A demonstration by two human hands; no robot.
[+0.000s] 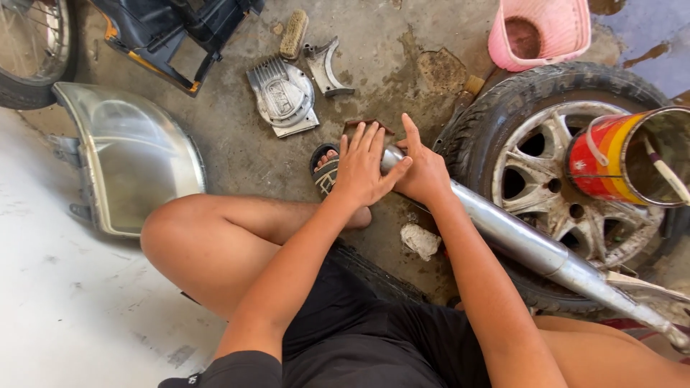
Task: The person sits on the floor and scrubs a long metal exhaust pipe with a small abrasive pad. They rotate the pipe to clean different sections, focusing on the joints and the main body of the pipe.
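Inspector: The position of the metal pipe (pixel 535 248) is to be stated.

Recorder: It is seen lying at a slant over the car tyre (pixel 503 129), which rests flat on the concrete floor (pixel 230 144). Its upper end is covered by both hands; its lower end runs off toward the right edge.

Inspector: And the hands?

Recorder: The left hand (pixel 363 169) is laid flat over the pipe's end, fingers straight and held close together. The right hand (pixel 424 172) is wrapped around the pipe just behind it, with the forefinger raised. The two hands are touching.

Inspector: Surroundings?

Recorder: A red and yellow paint tin (pixel 622 158) with a stick in it is noted above the wheel rim. A crumpled rag (pixel 420 241) is seen on the floor under the pipe. A sandalled foot (pixel 325 169) is observed just left of the hands. Farther off, a headlamp unit (pixel 133 154), a grey engine cover (pixel 282 97), a brush (pixel 293 34) and a pink basket (pixel 539 32) are recorded.
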